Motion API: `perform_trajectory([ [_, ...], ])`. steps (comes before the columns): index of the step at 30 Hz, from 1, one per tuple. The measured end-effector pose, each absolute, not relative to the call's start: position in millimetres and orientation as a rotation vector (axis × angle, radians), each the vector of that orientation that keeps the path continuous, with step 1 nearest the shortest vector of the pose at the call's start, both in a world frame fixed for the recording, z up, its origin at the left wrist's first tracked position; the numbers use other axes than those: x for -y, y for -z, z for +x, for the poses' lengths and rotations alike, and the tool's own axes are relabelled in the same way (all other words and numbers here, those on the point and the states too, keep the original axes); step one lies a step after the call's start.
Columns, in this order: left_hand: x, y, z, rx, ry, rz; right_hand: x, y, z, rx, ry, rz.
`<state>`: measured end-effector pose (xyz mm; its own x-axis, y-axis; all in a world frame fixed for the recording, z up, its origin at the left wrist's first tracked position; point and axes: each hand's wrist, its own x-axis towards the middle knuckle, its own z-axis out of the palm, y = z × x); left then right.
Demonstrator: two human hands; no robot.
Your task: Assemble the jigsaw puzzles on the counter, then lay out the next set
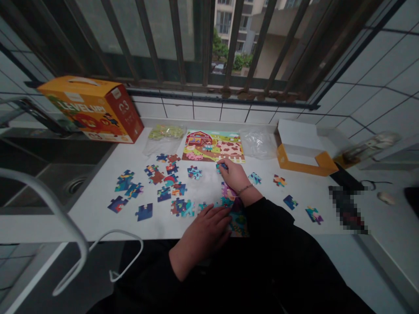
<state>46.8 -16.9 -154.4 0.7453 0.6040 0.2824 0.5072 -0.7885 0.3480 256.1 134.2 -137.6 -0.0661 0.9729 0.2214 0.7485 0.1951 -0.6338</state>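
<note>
My right hand (233, 174) is closed in a pinch on a dark blue and teal puzzle piece (223, 166), just below the farm picture. Under its wrist, joined pieces with purple and pink parts form a puzzle section (226, 190) that runs down to the counter's front edge. My left hand (207, 227) lies flat, fingers stretched out over the lower part of that section and partly hiding it. Close to its fingertips are teal pieces (187, 208). A blue and white piece (194, 172) lies alone to the left of my right hand.
Loose pieces (157, 175) lie scattered at left, with several more (290, 202) at right. Behind stand a farm picture (212, 146), plastic bags (258, 143), an orange carton (94, 109) and an open box (304, 159). A sink (62, 174) borders the counter; a white tube (65, 213) crosses the lower left.
</note>
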Motion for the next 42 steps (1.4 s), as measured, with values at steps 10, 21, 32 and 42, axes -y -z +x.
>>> perform_trajectory([
  [10,17.5,160.9,47.7,-0.882,-0.572,2.698,-122.4,139.3,303.4,1.659,-0.525,-1.662],
  [21,17.8,160.5,46.4,-0.88,-0.548,2.723,-119.6,144.8,299.1,1.936,-0.654,-1.568],
  [32,19.6,155.0,47.8,-0.89,-0.538,2.717,-126.2,154.0,304.7,2.114,-0.458,-1.449],
  [42,19.7,158.1,48.1,-0.891,-0.538,2.724,-121.8,151.3,303.0,2.081,-0.491,-1.457],
])
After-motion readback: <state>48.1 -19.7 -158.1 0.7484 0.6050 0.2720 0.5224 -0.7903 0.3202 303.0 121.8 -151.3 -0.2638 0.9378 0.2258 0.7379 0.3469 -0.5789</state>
